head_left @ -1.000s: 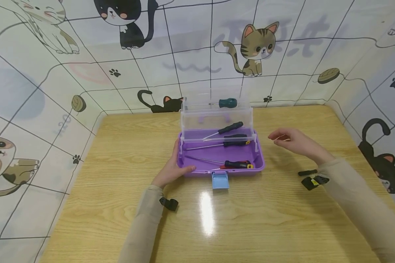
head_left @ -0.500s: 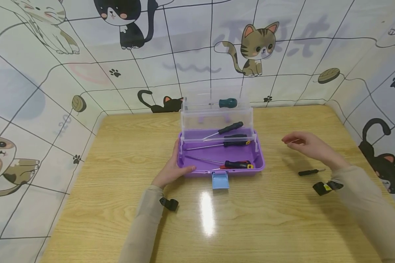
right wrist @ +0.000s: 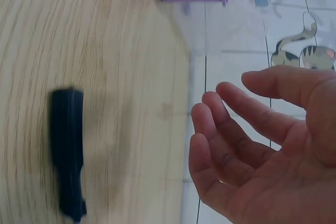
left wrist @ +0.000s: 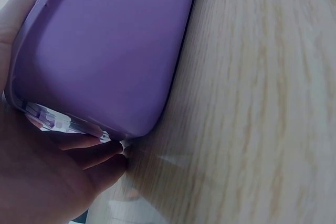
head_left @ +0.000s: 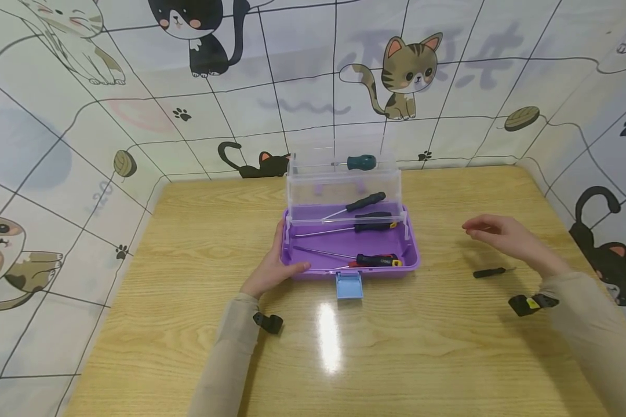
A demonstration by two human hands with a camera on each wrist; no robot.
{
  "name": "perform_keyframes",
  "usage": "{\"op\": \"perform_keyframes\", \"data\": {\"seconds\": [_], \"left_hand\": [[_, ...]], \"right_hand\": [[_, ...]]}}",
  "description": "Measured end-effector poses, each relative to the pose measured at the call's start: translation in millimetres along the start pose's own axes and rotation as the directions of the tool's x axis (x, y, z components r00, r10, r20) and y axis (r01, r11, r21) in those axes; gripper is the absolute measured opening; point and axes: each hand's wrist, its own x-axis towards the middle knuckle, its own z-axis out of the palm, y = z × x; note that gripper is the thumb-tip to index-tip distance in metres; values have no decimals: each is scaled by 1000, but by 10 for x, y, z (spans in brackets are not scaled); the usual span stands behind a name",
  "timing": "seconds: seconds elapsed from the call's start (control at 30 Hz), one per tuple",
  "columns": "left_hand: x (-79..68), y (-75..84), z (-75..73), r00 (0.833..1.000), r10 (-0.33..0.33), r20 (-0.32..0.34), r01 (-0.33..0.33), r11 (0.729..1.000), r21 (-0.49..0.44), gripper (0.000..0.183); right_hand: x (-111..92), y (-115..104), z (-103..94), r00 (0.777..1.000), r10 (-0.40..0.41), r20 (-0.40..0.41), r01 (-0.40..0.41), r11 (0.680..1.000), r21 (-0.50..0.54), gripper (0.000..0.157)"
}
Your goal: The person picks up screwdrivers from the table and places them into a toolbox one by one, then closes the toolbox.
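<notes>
A purple toolbox (head_left: 323, 255) stands on the table with its clear lid (head_left: 339, 194) raised. My left hand (head_left: 272, 267) grips its left end, the thumb over the front rim and the fingers bent round the side, as the left wrist view shows. Inside lie several screwdrivers, among them a black and yellow one (head_left: 378, 261) partly covering a red-handled one. A teal-handled screwdriver (head_left: 361, 163) sits in the lid. My right hand (head_left: 506, 236) hovers over the table right of the box, fingers loosely bent and holding nothing. Below it lies a small black screwdriver (head_left: 489, 273).
A light blue latch (head_left: 349, 286) hangs at the toolbox's front. The wooden table (head_left: 407, 359) meets a cat-print backdrop (head_left: 313, 110) behind and at both sides. Each sleeve carries a black wrist camera (head_left: 527, 304).
My right hand has drawn away to the right from the toolbox, and the black screwdriver on the table is now uncovered by the sleeve. The left hand and the box have stayed put.
</notes>
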Motion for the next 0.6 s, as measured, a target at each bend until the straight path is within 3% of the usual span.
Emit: {"op": "perform_keyframes", "data": {"seconds": [0.27,0.43,0.6], "left_hand": [[4,13,-10,1000,-22,15,21,1000,16,117],[-18,54,-10,1000,-19,11,19,1000,15,118],[-6,-10,-2,1000,-3,-3,3,1000,20,119]], "right_hand": [[-109,184,-37,1000,-3,22,3,1000,-16,35],[-192,325,-2,998,6,55,-8,999,34,36],[-252,470,72,999,-29,27,27,998,54,35]]}}
